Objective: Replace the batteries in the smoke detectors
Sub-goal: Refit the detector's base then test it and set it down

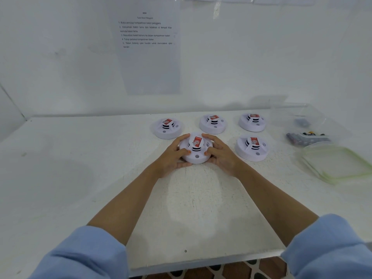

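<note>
Several round white smoke detectors with red labels lie on a white table (201,208). I hold the nearest smoke detector (196,149) from both sides. My left hand (172,156) curls round its left rim, thumb on top near the raised centre. My right hand (220,154) grips its right rim the same way. Three more detectors (168,128) (213,123) (252,121) stand in a row behind it, and another detector (252,148) sits to its right. Dark batteries (300,138) lie in a clear box at the right.
Two clear plastic containers (298,115) (316,137) stand at the right near the wall. Green-rimmed clear lids (336,164) lie in front of them. A printed instruction sheet (147,47) hangs on the white wall. The table's front edge (201,262) is close to me.
</note>
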